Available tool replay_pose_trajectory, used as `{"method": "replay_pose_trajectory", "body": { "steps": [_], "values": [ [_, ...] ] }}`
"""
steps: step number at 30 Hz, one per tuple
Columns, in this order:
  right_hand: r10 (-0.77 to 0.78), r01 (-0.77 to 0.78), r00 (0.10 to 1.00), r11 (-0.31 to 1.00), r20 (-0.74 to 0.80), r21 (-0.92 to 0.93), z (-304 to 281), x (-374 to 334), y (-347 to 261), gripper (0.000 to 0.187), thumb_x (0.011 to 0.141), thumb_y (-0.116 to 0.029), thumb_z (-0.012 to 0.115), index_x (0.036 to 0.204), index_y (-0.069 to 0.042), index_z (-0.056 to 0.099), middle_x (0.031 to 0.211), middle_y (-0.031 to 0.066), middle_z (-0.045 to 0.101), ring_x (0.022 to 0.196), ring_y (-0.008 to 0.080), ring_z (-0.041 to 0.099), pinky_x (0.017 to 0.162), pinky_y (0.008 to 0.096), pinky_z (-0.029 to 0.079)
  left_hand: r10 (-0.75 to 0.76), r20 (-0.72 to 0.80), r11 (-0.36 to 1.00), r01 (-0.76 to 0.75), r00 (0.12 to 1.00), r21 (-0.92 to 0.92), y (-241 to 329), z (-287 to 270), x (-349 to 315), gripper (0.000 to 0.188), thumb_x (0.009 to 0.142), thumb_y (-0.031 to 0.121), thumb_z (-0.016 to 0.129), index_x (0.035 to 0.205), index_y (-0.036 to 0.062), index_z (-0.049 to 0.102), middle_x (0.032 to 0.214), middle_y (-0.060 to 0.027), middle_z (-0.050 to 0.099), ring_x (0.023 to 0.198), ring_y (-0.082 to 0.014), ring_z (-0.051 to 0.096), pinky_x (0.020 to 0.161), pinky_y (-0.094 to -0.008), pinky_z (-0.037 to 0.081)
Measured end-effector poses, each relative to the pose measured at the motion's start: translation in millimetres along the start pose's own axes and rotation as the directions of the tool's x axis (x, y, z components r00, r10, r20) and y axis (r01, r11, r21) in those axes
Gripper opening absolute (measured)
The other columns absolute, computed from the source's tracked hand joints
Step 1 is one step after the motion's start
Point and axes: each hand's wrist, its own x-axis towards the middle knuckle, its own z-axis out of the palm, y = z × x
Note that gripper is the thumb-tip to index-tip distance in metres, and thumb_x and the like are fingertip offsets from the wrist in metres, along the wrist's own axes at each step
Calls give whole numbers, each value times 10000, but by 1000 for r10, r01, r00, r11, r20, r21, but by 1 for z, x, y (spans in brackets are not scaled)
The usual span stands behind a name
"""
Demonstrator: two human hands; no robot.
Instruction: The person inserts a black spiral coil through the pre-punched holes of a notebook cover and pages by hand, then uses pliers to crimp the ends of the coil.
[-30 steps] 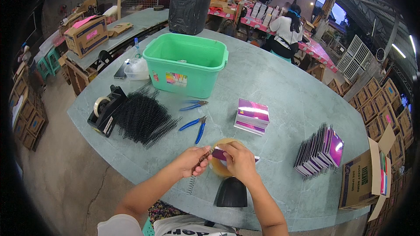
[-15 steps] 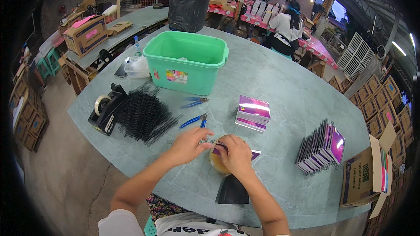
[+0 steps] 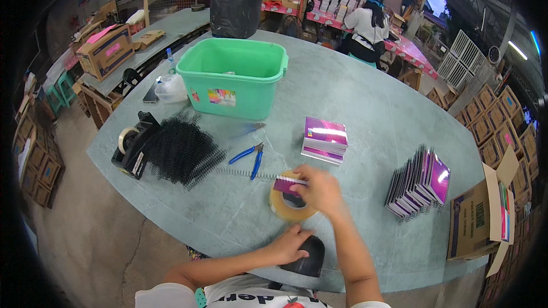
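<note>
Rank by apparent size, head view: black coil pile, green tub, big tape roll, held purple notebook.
1. Green tub
2. Black coil pile
3. Big tape roll
4. Held purple notebook
The right hand partly hides the notebook, so its place goes by what shows.

There is one left hand (image 3: 290,247), one right hand (image 3: 319,190), one green tub (image 3: 257,94), one tape dispenser (image 3: 147,137), one black container (image 3: 236,10) and one co-worker (image 3: 364,25). Rolls of tape (image 3: 279,207) come to two, pliers (image 3: 257,163) to two, green stools (image 3: 65,81) to two, and notebook stacks (image 3: 324,133) to two, with one more notebook (image 3: 283,186) in the right hand. The black springs (image 3: 184,151) and the stacked cardboard boxes (image 3: 485,108) are too many to count.
</note>
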Motion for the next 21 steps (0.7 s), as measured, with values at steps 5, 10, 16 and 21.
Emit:
{"method": "replay_pose_trajectory", "body": {
  "steps": [5, 10, 16, 21],
  "values": [
    [268, -263, 955, 580, 124, 771, 1, -25, 81, 241, 772, -125, 741, 962, 1, 661, 884, -2, 646, 813, 110, 590, 739, 257, 479, 22, -295, 999, -30, 955, -23, 23, -108, -16, 386, 737, 164, 719, 1093, 64, 607, 991, -147, 549, 1026, -324, 523, 888, -409, 426],
    [169, -198, 978, 543, 125, 816, 23, -32, 64, 249, 810, -101, 698, 1041, -10, 671, 924, -1, 592, 840, 109, 568, 747, 242, 469, 255, -510, 914, -32, 821, 405, 16, -150, 5, 263, 757, 62, 664, 1009, 136, 666, 804, -88, 538, 791, -262, 555, 682, -372, 470],
    [169, -172, 982, 607, 86, 776, 19, -51, 63, 269, 804, -60, 695, 1066, -6, 670, 982, 39, 655, 832, 110, 588, 759, 238, 476, 286, -637, 914, -4, 716, 406, 36, -145, 2, 417, 693, 16, 716, 1082, 149, 651, 917, -87, 538, 794, -242, 554, 700, -330, 479],
    [194, -151, 980, 604, 40, 782, 14, -51, 65, 248, 816, -37, 677, 1062, -8, 671, 1010, 53, 678, 871, 112, 602, 781, 241, 483, 371, -596, 894, -100, 712, 437, 38, -145, 2, 394, 692, 12, 722, 1059, 141, 661, 942, -99, 555, 807, -244, 576, 688, -314, 490]
  ]
}}
